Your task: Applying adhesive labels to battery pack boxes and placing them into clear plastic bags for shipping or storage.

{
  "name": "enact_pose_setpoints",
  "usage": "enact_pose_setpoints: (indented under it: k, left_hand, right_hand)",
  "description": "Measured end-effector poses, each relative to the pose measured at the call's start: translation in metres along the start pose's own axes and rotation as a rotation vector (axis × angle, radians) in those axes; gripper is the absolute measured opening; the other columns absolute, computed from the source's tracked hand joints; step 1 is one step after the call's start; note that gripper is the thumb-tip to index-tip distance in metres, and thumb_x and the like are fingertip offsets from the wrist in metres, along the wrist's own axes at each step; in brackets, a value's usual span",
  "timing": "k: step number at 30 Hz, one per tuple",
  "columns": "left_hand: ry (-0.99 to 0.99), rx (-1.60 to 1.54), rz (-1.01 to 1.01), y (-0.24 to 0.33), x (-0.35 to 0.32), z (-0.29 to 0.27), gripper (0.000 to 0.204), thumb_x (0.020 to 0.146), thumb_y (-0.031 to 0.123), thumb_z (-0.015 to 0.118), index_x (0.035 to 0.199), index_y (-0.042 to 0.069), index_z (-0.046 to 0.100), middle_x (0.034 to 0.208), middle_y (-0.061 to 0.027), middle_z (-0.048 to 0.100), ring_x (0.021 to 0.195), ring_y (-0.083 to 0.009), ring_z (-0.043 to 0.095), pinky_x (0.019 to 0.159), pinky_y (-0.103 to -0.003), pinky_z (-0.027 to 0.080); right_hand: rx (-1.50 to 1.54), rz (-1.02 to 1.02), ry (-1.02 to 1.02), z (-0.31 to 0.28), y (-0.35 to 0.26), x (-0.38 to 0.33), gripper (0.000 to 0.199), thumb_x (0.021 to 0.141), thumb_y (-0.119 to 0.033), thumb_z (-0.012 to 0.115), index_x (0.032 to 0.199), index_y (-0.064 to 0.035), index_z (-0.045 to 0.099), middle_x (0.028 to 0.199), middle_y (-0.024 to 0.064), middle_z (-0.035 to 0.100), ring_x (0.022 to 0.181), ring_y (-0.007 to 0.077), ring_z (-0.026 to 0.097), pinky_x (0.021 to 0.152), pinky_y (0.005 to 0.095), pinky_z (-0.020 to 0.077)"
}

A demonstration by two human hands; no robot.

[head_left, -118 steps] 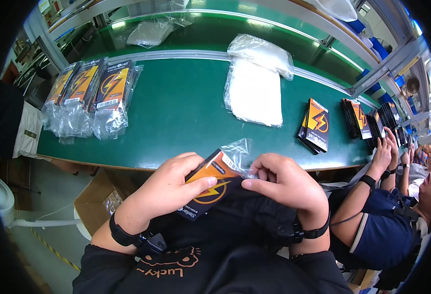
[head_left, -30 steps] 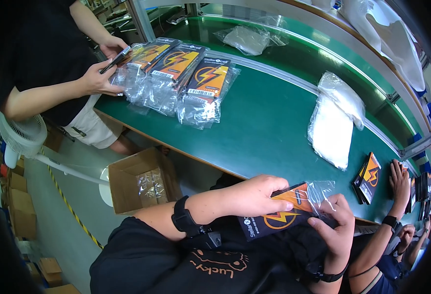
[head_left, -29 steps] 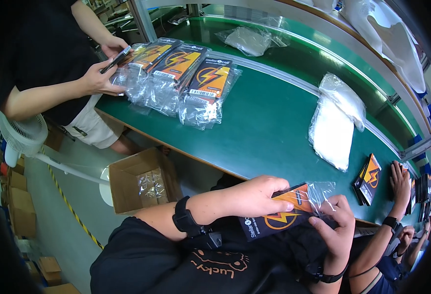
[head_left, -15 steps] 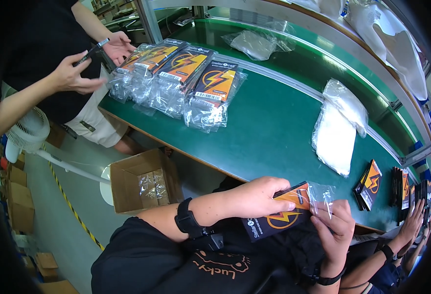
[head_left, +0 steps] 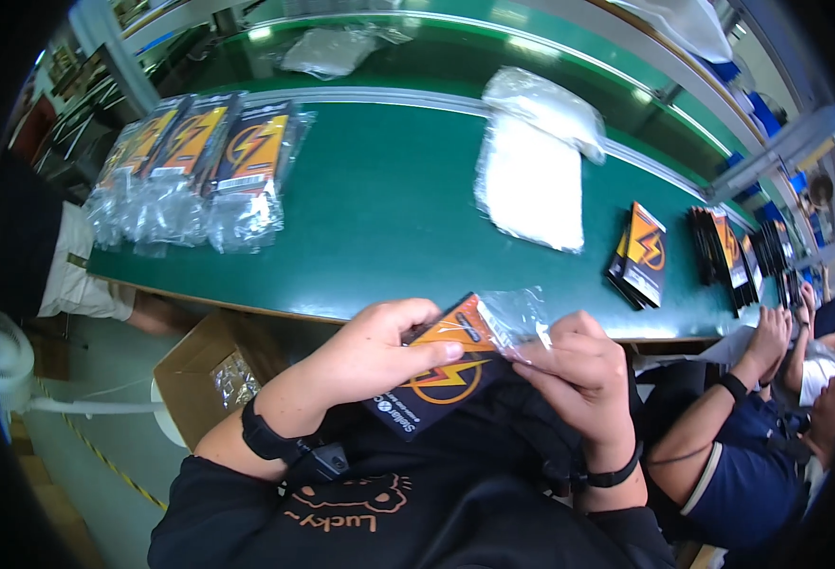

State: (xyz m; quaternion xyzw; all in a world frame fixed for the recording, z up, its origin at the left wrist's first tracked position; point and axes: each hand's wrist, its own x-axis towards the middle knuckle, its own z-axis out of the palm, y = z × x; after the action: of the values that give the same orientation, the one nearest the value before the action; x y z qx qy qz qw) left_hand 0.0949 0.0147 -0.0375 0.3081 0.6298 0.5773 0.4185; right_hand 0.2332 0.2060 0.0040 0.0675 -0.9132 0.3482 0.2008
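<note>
Close in front of my body, my left hand [head_left: 379, 346] grips a flat orange-and-black box [head_left: 448, 387] with a lightning-bolt print, thumb across its face. A clear plastic bag [head_left: 514, 315] sticks out beyond the box's orange end. My right hand [head_left: 580, 375] is closed on that loose plastic, fingers pinched at its edge. How far the bag covers the box I cannot tell. Both hands are just off the near edge of the green table [head_left: 379, 209].
Bagged boxes [head_left: 247, 156] lie in rows at the table's left. A stack of clear bags [head_left: 531, 180] lies farther back. Unbagged boxes [head_left: 643, 254] are piled at the right, near a co-worker's hand [head_left: 768, 341]. An open carton [head_left: 185, 379] stands on the floor at left.
The view has swung left to right, so the table's things sit farther left. Both hands keep their hold on box and bag. The person at the far left is mostly out of view.
</note>
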Motion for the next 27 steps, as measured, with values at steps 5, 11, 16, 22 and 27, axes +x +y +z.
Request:
enact_pose_setpoints:
  k: [5, 11, 16, 22, 27]
  left_hand:
    - [0.001, 0.192, -0.044, 0.006, 0.001, 0.004, 0.029, 0.084, 0.026, 0.069, 0.090, -0.002, 0.061, 0.077, -0.0071, 0.063, 0.070, -0.0104, 0.058, 0.062, -0.027, 0.048]
    - [-0.018, 0.140, -0.098, 0.003, 0.000, 0.007, 0.030, 0.083, 0.024, 0.070, 0.092, -0.003, 0.061, 0.080, -0.0085, 0.063, 0.073, -0.0125, 0.059, 0.066, -0.028, 0.048]
    - [-0.051, 0.160, -0.074, 0.000, 0.003, 0.009, 0.029, 0.083, 0.023, 0.070, 0.092, -0.004, 0.061, 0.080, -0.0076, 0.063, 0.073, -0.0115, 0.058, 0.066, -0.027, 0.048]
    - [-0.105, 0.130, -0.107, 0.002, 0.002, 0.012, 0.028, 0.083, 0.021, 0.070, 0.094, -0.003, 0.061, 0.081, -0.0043, 0.061, 0.073, -0.0086, 0.055, 0.065, -0.025, 0.047]
    - [-0.141, 0.119, -0.107, 0.003, 0.001, 0.015, 0.027, 0.083, 0.020, 0.070, 0.094, -0.003, 0.060, 0.081, -0.0024, 0.060, 0.073, -0.0067, 0.053, 0.065, -0.023, 0.046]
  right_hand:
    - [0.300, 0.153, -0.181, -0.006, 0.006, -0.003, 0.020, 0.075, -0.004, 0.069, 0.095, -0.0047, 0.071, 0.079, 0.0059, 0.068, 0.074, 0.0193, 0.056, 0.072, 0.0293, 0.0447]
    - [0.928, 0.644, -0.156, -0.018, 0.018, -0.009, 0.030, 0.093, -0.018, 0.049, 0.106, 0.0036, 0.066, 0.086, 0.0114, 0.071, 0.069, 0.0101, 0.055, 0.068, 0.0225, 0.0431]
    - [1.010, 0.713, -0.200, -0.024, 0.030, -0.010, 0.027, 0.092, -0.011, 0.048, 0.104, 0.0055, 0.065, 0.082, 0.0131, 0.070, 0.064, 0.0073, 0.053, 0.062, 0.0197, 0.0417]
    - [0.931, 0.715, -0.252, -0.030, 0.035, -0.013, 0.015, 0.084, -0.002, 0.061, 0.096, 0.0010, 0.069, 0.078, 0.0062, 0.069, 0.062, 0.0051, 0.051, 0.058, 0.0202, 0.0427]
    - [0.674, 0.668, -0.242, -0.016, 0.031, -0.013, 0.013, 0.075, -0.009, 0.076, 0.084, -0.0015, 0.070, 0.075, -0.0003, 0.063, 0.067, 0.0042, 0.051, 0.059, 0.0200, 0.0394]
